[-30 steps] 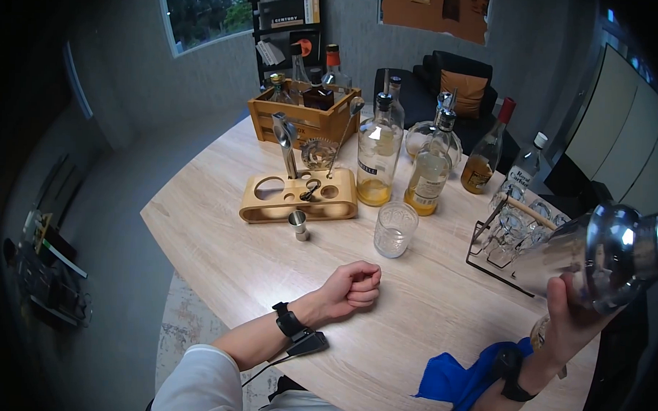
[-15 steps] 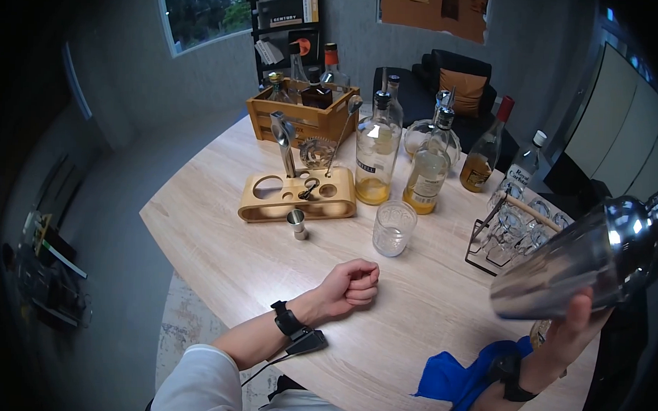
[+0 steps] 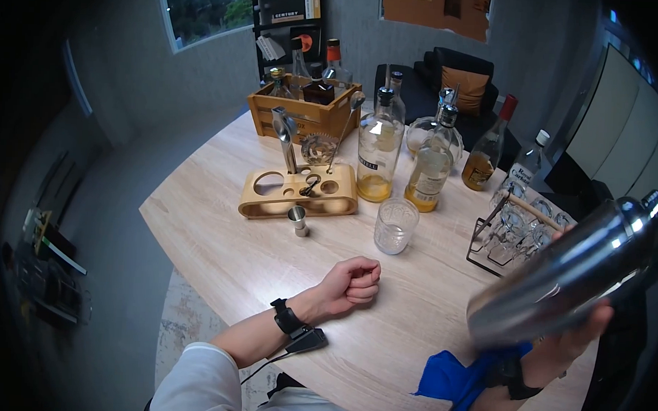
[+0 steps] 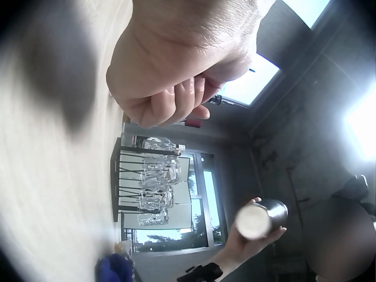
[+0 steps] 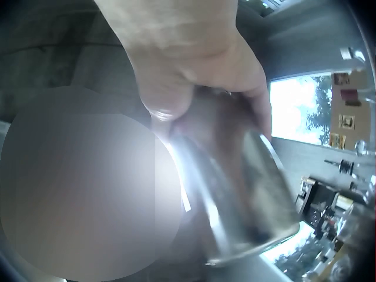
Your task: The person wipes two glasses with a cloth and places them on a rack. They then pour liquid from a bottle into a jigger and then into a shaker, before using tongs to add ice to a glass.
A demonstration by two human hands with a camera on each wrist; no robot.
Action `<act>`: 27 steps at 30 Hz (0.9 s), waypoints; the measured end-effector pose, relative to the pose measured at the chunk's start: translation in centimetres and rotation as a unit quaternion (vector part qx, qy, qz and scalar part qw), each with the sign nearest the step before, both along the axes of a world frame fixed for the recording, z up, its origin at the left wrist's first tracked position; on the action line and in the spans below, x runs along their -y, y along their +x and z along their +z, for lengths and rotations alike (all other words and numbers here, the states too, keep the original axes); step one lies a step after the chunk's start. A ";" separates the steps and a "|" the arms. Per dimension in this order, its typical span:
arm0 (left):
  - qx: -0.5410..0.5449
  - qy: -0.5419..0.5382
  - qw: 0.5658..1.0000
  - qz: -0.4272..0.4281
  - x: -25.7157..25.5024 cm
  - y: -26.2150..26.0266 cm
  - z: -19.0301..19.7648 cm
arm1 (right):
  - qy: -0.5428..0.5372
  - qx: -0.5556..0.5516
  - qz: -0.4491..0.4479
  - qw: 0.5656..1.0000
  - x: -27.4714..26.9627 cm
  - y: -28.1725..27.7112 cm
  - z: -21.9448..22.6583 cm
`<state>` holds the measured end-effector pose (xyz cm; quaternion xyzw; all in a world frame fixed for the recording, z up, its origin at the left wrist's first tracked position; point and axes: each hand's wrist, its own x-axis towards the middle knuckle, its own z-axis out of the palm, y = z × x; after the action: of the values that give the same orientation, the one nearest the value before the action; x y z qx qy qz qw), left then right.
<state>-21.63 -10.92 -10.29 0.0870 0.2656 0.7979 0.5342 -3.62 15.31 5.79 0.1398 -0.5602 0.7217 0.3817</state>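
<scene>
My right hand [image 3: 578,341] grips a steel cocktail shaker [image 3: 558,279], raised above the right side of the table. The shaker tilts, its capped end up to the right and its base down to the left. In the left wrist view, the shaker's round base [image 4: 254,221] shows. The right wrist view has its shiny body [image 5: 247,200] below my fingers. My left hand [image 3: 349,287] rests on the tabletop, fingers curled in toward the palm, holding nothing. Beyond it stand a patterned glass [image 3: 395,229] and a small metal jigger [image 3: 298,222].
A bamboo stand [image 3: 296,204] holds bar tools. Behind it, a wooden crate [image 3: 296,117] contains bottles. Several bottles, including a corked one [image 3: 378,160], line the back. A glass rack [image 3: 498,240] stands near the shaker; a blue cloth [image 3: 446,376] lies by my right forearm.
The shaker has swung in my right hand: its base moved down and toward the left, and more of its side now faces the camera. My left hand has stayed put.
</scene>
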 end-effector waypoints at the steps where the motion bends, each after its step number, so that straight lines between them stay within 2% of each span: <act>1: 0.001 0.000 1.000 0.000 0.0 0.0 0.0 | -0.035 -0.009 -0.012 0.999 1.7 -0.3 0.5; 2: 0.000 -0.003 1.000 0.000 0.0 0.0 -0.1 | -0.069 -0.019 -0.024 0.997 3.4 -0.6 1.0; 4: -0.001 -0.007 1.000 -0.002 -0.1 0.1 -0.1 | 0.099 0.018 -0.202 0.974 0.9 0.4 -0.2; 5: -0.001 -0.008 1.000 -0.003 -0.1 0.1 -0.1 | 0.191 0.028 -0.309 0.931 -0.1 0.5 -0.5; 7: -0.002 -0.010 1.000 -0.005 -0.1 0.1 0.0 | 0.271 0.034 -0.378 0.885 -0.8 0.2 -1.2; 10: 0.000 -0.012 1.000 0.000 0.0 0.0 0.0 | 0.298 0.071 -0.276 0.911 -0.2 0.9 -0.2; 11: 0.000 -0.011 1.000 0.002 0.0 0.0 0.0 | 0.057 0.029 -0.173 0.983 3.1 -0.3 1.1; 12: 0.000 -0.009 1.000 0.003 0.0 0.0 -0.1 | -0.063 0.013 -0.111 0.992 3.1 -0.5 1.0; 13: 0.001 -0.009 1.000 0.003 0.0 -0.1 -0.1 | -0.188 -0.015 -0.056 0.981 3.0 -0.6 1.0; 14: -0.003 -0.007 1.000 0.000 0.0 -0.1 -0.1 | -0.042 -0.008 -0.120 0.992 0.6 -0.2 0.3; 15: -0.006 -0.005 1.000 -0.002 0.0 -0.1 -0.2 | 0.040 0.019 -0.177 0.983 -0.8 0.5 -0.8; 17: -0.007 -0.007 1.000 -0.003 -0.1 0.0 -0.1 | 0.197 0.063 -0.299 0.931 -0.5 0.6 -0.1; 18: -0.008 -0.009 1.000 -0.003 -0.1 0.0 -0.1 | 0.230 0.063 -0.363 0.901 0.1 0.0 -0.1; 21: -0.005 -0.010 1.000 -0.001 -0.1 0.0 0.0 | 0.269 0.058 -0.365 0.889 -1.8 0.1 -0.7; 23: -0.007 -0.009 1.000 0.000 -0.1 0.0 0.1 | 0.100 0.009 -0.206 0.973 -2.6 0.2 -1.3; 24: -0.008 -0.009 1.000 0.000 -0.1 0.0 0.1 | 0.062 0.025 -0.135 0.989 -2.6 0.6 -1.4; 25: -0.008 -0.009 1.000 0.001 -0.1 0.0 0.1 | 0.062 0.026 -0.135 0.989 -2.6 0.6 -1.5; 27: -0.009 -0.008 1.000 0.000 -0.1 0.0 0.0 | 0.188 0.005 -0.333 0.924 -2.4 0.5 -1.6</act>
<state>-21.63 -10.83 -10.27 0.0895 0.2769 0.7950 0.5323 -3.09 17.74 4.16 0.0106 -0.7017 0.4353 0.5639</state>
